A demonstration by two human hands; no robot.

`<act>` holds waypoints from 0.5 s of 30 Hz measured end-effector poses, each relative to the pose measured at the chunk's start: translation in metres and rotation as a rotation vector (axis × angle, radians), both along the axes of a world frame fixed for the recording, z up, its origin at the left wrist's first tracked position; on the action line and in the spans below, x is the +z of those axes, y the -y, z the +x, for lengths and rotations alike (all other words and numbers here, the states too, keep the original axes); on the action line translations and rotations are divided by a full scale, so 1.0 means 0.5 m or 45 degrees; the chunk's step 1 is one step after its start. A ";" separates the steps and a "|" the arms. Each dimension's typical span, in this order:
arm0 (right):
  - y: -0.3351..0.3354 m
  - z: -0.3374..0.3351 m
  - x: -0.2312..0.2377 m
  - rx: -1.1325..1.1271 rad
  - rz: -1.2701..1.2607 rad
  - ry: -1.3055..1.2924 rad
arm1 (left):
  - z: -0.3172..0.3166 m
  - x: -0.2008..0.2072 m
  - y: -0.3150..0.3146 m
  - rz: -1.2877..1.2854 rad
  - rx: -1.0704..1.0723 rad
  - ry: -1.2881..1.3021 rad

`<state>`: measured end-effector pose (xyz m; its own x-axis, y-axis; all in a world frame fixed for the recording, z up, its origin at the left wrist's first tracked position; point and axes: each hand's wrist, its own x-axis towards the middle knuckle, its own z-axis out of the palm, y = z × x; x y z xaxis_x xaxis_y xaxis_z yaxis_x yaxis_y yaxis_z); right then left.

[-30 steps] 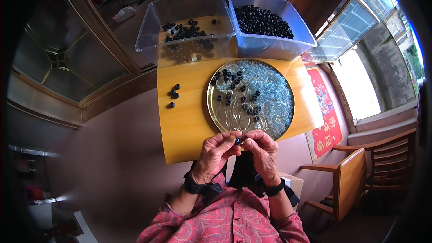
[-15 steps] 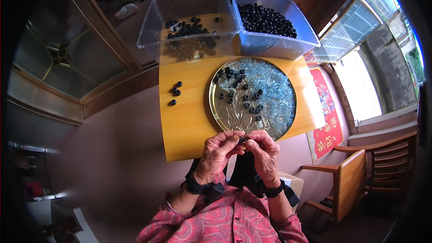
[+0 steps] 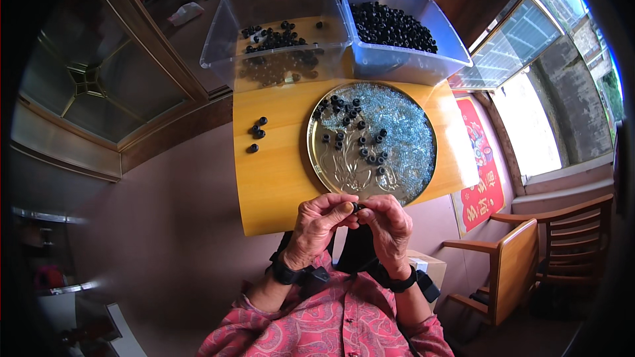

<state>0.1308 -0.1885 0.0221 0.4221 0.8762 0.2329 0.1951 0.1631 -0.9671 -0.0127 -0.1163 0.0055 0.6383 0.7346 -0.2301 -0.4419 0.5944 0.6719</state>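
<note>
Near a yellow table (image 3: 278, 185), the small black piece (image 3: 358, 207) is mostly hidden.

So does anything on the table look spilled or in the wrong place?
Maybe four black beads: they lie loose on the table, left of the round tray, while most others sit inside the tray or tubs. Nothing else stands out.

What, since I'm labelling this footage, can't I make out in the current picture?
All in the head view:
- Small dark piece: its full shape is mostly covered by the left hand and right hand.
- Clear bluish bits on the round tray: too small to tell singly.
- Floor of the blue-tinted bin: hidden under piled black pieces.
</note>
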 end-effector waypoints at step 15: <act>0.008 0.010 0.016 -0.012 0.000 0.537 | -0.011 -0.006 0.001 0.010 -0.089 -0.084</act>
